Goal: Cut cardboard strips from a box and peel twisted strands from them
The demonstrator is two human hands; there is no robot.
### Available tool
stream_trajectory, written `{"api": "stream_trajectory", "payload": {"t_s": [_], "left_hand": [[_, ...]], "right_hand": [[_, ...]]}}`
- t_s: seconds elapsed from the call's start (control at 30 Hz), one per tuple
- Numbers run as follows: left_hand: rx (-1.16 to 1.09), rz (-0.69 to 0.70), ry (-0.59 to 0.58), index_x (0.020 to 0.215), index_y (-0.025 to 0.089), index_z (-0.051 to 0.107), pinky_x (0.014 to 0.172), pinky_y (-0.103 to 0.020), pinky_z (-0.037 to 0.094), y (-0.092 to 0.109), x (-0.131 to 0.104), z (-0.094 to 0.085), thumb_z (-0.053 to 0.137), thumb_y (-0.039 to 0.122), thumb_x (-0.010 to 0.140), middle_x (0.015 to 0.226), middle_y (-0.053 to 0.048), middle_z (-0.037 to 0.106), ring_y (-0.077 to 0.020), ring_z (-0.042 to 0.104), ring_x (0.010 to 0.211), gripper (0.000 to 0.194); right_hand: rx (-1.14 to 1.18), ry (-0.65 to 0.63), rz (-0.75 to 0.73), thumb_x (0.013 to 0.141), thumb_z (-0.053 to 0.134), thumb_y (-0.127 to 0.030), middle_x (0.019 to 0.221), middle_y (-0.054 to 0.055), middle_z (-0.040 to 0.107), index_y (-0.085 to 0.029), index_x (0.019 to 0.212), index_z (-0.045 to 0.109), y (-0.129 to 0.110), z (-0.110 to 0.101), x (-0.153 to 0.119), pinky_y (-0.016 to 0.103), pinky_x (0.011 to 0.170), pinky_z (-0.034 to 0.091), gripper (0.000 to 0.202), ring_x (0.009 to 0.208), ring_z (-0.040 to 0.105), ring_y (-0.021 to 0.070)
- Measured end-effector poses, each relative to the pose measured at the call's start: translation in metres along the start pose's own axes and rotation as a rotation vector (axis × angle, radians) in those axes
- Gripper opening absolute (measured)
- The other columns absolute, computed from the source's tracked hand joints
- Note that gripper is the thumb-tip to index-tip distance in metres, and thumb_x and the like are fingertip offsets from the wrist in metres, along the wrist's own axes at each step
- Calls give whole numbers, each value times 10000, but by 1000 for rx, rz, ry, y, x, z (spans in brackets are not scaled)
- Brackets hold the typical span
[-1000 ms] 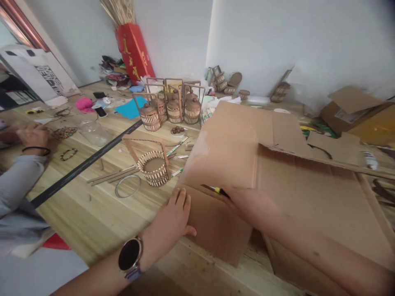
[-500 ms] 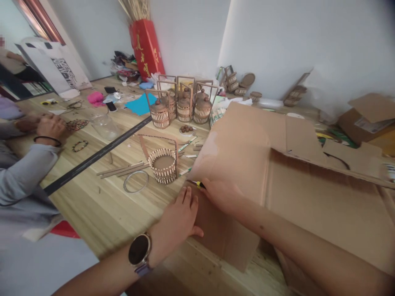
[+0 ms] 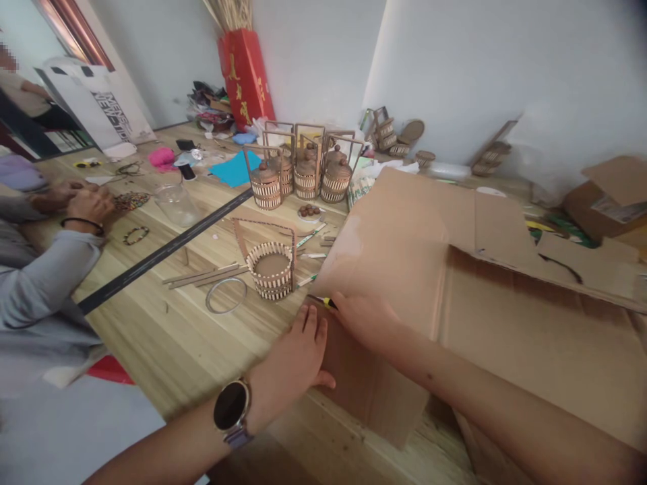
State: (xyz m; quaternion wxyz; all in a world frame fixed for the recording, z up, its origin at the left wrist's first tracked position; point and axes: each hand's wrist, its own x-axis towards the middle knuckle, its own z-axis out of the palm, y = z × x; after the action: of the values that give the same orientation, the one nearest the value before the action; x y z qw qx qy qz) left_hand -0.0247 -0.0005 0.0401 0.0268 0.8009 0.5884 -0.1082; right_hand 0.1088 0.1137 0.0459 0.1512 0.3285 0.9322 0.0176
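Observation:
My left hand (image 3: 300, 350), with a watch on its wrist, lies flat with fingers spread on the near left flap of a large cardboard sheet (image 3: 389, 236). Just beyond its fingertips, my right hand (image 3: 358, 316) is closed around a small yellow and black cutter (image 3: 328, 302). The cutter's thin tip points left and rests at the cardboard's edge. An open slatted basket (image 3: 271, 273) with a tall handle stands left of the cardboard, beside a metal ring (image 3: 226, 296) and several thin strips.
Several lidded baskets (image 3: 306, 176) stand behind a dish of brown beads (image 3: 309, 212). At the left, another person's hands (image 3: 88, 202) are near colourful beads and a glass jar (image 3: 176, 204). A black strip (image 3: 166, 252) crosses the wooden table (image 3: 202, 357).
The view has shifted slightly, so the scene sits a little further right. Both my hands keep their places on the cardboard. The other person's fingers have moved slightly.

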Motion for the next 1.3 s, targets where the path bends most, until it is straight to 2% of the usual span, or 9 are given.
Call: {"api": "stream_trajectory", "payload": {"t_s": [0.33,0.53,0.7,0.97,1.13,1.3], "left_hand": [[52,27,-24,1442,-55,463,1141,-492,400,-1,-1,-7,593,698,835,1480,-361,410,-425,412,1421,976],[44,1,43,1412,-37,503,1116,-482,419,-1,1,-2,655,725,767,1460,-362,442,-423,457,1394,1009],[57,8,34,1397,-42,509,1077,-461,453,-1,5,0,680,723,751,1436,-367,472,-414,507,1358,1016],[7,1,-34,1424,-28,491,1075,-467,465,-2,6,-6,684,698,759,1449,-382,425,-427,468,1381,1003],[17,-6,-23,1419,-32,499,1084,-474,457,-1,6,-6,686,693,756,1444,-386,428,-441,457,1382,1000],[26,-22,-31,1427,-14,493,1079,-451,458,-1,6,2,680,718,747,1455,-379,428,-423,453,1394,1016]], "right_hand": [[13,-33,12,1012,428,-244,967,146,737,-131,1161,610,-5,-11,-3,275,668,537,261,860,739,227],[9,-61,42,931,499,-96,955,158,731,-118,1113,630,-18,-32,-10,289,662,565,225,856,744,235],[6,-84,44,893,575,-93,920,166,727,-104,1077,651,-27,-42,-9,312,643,586,199,839,750,260],[-14,-140,16,819,690,-86,932,179,733,-98,1108,663,-7,-37,-21,315,654,571,290,853,752,284],[-1,-161,34,874,600,-61,865,144,736,-111,1061,653,7,-27,-34,277,606,529,201,816,754,255],[-7,-163,64,902,512,-39,844,133,738,-127,1029,648,16,-21,-49,268,564,496,205,819,755,254]]}}
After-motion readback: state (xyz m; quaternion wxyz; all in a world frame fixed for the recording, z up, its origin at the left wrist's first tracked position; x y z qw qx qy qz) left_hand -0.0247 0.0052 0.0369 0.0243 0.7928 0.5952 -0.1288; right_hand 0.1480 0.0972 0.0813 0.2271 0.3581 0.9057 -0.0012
